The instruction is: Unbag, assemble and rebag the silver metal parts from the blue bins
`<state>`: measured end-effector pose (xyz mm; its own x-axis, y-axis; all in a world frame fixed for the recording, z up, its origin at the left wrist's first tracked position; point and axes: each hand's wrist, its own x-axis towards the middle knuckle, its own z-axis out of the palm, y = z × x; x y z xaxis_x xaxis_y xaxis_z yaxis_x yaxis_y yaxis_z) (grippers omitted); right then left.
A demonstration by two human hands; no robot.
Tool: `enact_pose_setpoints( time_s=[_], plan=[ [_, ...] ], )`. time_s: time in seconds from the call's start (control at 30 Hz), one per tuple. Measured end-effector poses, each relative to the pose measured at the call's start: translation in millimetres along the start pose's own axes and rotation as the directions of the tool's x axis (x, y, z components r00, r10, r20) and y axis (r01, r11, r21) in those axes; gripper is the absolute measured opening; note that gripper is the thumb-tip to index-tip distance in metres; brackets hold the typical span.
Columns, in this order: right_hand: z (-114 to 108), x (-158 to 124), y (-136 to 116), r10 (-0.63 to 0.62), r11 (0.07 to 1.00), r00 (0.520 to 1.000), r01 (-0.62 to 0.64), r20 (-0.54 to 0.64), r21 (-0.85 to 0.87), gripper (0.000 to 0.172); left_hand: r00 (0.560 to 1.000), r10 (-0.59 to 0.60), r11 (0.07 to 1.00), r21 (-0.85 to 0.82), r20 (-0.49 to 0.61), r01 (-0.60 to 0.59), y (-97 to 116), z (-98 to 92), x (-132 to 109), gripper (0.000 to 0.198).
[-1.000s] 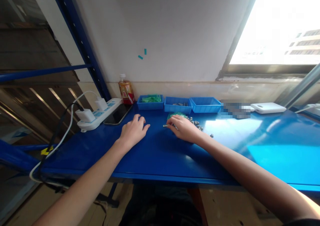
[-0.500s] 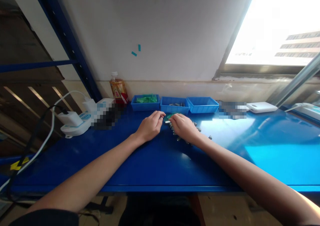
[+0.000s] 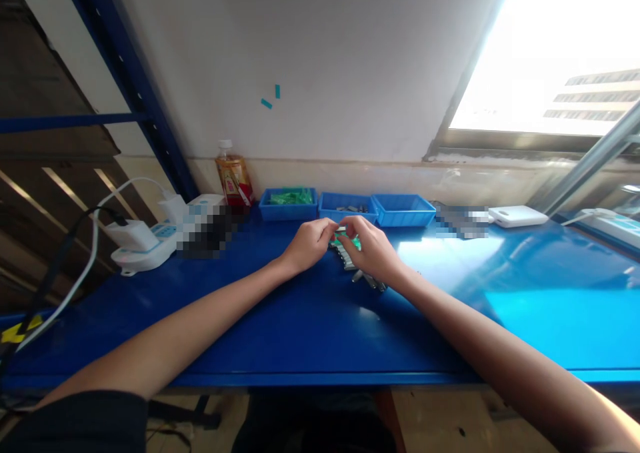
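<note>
Above the back middle of the blue table, my left hand (image 3: 310, 245) and my right hand (image 3: 377, 253) meet at the fingertips, both closed in a pinch. A small pale, shiny piece (image 3: 341, 229) shows between them; its kind is too small to tell. Beneath the right hand lie several small metal cylinder-like parts (image 3: 369, 279), partly covered by the palm and fingers. Some green material (image 3: 354, 242) shows through the gap between right thumb and fingers. What the left fingertips pinch is mostly hidden.
Behind the hands stand a blue bin of green pieces (image 3: 289, 213), a second blue bin (image 3: 345, 217) with small grey parts, and a third blue bin (image 3: 405, 219). A drink bottle (image 3: 234, 179) and a power strip (image 3: 150, 249) are left; a white box (image 3: 519, 217) sits right.
My hands have come together, fingertips now meeting around the small pale piece. The right hand has lifted slightly, showing more of the metal parts and green material beneath.
</note>
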<state>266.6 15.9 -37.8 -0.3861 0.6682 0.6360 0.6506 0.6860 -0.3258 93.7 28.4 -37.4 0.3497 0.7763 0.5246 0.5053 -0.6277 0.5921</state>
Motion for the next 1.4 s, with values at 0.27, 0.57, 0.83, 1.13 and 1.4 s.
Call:
enact_pose_setpoints(
  time_s=[0.27, 0.57, 0.83, 1.13, 1.4],
  plan=[
    [-17.1, 17.1, 12.3, -0.039, 0.986, 0.997, 0.028, -0.068, -0.165, 0.023, 0.998, -0.032, 0.999, 0.018, 0.058, 0.031, 3.9, 7.5, -12.6, 0.037],
    [-25.5, 23.9, 34.2, 0.154, 0.936, 0.988, -0.145, 0.004, -0.321, 0.026, 0.91, 0.168, 0.888, 0.343, 0.379, -0.307, 17.2, 6.7, -19.1, 0.028],
    [-39.2, 3.5, -5.1, -0.004, 0.968, 0.935, 0.093, 0.355, -0.232, 0.018, 0.92, 0.138, 0.853, 0.427, 0.366, -0.298, 13.1, 4.4, -19.4, 0.024],
    [-15.0, -3.3, 4.3, -0.052, 0.993, 0.976, 0.072, 0.212, -0.09, 0.022, 0.995, -0.085, 0.996, 0.024, 0.049, 0.084, 2.5, -5.0, -9.5, 0.032],
    [-9.8, -5.4, -8.3, -0.052, 0.989, 0.994, 0.065, 0.101, -0.13, 0.015, 0.974, -0.226, 0.934, -0.288, -0.026, 0.209, 5.0, 4.8, -11.1, 0.031]
  ],
)
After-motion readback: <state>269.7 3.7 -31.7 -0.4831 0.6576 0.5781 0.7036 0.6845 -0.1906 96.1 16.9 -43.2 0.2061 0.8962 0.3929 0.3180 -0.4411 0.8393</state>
